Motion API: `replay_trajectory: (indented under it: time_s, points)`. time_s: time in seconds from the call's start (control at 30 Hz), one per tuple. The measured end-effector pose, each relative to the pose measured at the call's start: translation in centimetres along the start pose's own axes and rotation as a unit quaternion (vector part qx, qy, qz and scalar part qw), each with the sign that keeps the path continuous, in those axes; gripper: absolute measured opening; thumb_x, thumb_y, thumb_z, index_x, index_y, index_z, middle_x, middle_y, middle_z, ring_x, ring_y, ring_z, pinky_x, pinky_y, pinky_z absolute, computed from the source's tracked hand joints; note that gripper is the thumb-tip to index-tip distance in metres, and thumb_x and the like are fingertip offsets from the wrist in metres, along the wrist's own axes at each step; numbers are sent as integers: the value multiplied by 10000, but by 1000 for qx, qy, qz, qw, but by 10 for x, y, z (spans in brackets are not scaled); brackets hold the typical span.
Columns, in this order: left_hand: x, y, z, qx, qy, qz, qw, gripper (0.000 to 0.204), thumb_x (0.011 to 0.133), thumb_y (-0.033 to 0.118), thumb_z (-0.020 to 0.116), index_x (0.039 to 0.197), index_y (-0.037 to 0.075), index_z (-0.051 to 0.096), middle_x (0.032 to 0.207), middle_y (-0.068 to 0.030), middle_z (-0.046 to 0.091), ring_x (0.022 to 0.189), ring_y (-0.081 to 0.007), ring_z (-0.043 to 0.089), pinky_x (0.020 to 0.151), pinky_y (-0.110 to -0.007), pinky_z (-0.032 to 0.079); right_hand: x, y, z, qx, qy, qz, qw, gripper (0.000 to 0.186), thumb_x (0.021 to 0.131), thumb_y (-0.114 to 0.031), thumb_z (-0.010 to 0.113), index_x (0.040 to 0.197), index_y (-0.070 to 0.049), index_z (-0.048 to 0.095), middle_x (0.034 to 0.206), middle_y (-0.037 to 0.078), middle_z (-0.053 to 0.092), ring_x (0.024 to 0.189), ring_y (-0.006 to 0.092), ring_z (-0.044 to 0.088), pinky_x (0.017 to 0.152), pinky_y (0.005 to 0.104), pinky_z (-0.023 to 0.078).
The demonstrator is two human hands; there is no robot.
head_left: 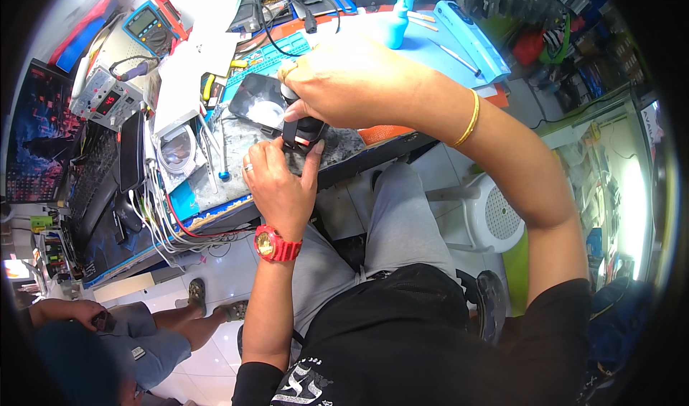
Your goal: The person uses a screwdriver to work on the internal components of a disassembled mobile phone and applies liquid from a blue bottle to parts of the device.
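Over the front edge of the workbench, both my hands are closed about a small black device (308,129) with a rounded dark part; its exact kind does not show. My left hand (276,180), with a ring and a red watch at the wrist, grips it from below between thumb and fingers. From above, my right hand (326,83) bends down over it, its thumb against the upper part. The right fingertips are partly hidden behind the hand. Just beyond the device lies a dark flat glossy panel (257,99) with a bright reflection.
A blue multimeter (148,28) rests on a power supply (109,97) at the left. Cables (169,223) hang over the bench edge. A light blue squeeze bottle (396,25) stands at the back. A white stool (495,212) is at right; another person (143,334) sits lower left.
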State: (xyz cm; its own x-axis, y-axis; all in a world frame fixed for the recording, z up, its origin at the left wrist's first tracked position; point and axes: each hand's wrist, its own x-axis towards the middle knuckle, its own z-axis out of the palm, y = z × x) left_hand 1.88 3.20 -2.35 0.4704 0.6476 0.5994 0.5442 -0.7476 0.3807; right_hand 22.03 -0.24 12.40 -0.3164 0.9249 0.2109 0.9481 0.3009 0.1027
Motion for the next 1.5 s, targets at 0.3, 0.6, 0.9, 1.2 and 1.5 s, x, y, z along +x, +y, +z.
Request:
replay_trajectory:
  time_s: [0.3, 0.6, 0.9, 1.2, 1.5]
  points:
    - [1, 0, -1, -5, 9, 8, 1000, 508, 920, 368, 899, 1116, -48, 682, 1117, -214, 642, 1072, -425, 623, 935, -521, 486, 1, -3, 3, 8, -5, 15, 1000, 369, 1048, -387, 733, 1103, -23, 762, 895, 148, 793, 887, 341, 808, 785, 472, 643]
    - [-1, -2, 1, 1, 6, 0, 1000, 526, 893, 398, 906, 1149, -21, 718, 1107, -172, 649, 1079, -403, 635, 954, -521, 496, 4, 1, -2, 26, -46, 14, 999, 356, 1062, -376, 720, 1117, -26, 754, 962, 156, 804, 942, 353, 807, 811, 491, 638]
    - [-2, -2, 2, -6, 5, -5, 1000, 554, 888, 410, 909, 1152, -39, 721, 1102, -172, 652, 1071, -398, 635, 946, -517, 499, 6, -4, -5, 0, -60, 24, 998, 393, 1047, -410, 739, 1110, -23, 758, 980, 152, 797, 958, 348, 804, 788, 483, 641]
    - [0, -1, -1, -9, 14, 6, 1000, 514, 909, 378, 902, 1100, -43, 678, 1057, -188, 630, 1019, -413, 618, 888, -518, 480, 2, -5, -4, -16, -32, 23, 999, 354, 1042, -398, 736, 1099, -49, 748, 943, 140, 794, 891, 338, 808, 744, 503, 630]
    - [0, -1, 1, -10, 19, 3, 1000, 526, 901, 379, 908, 1125, -43, 687, 1073, -191, 641, 1026, -414, 626, 889, -515, 491, 1, 6, 9, -10, -2, -8, 1000, 422, 1032, -470, 740, 1107, -55, 725, 898, 124, 792, 845, 344, 807, 740, 501, 625]
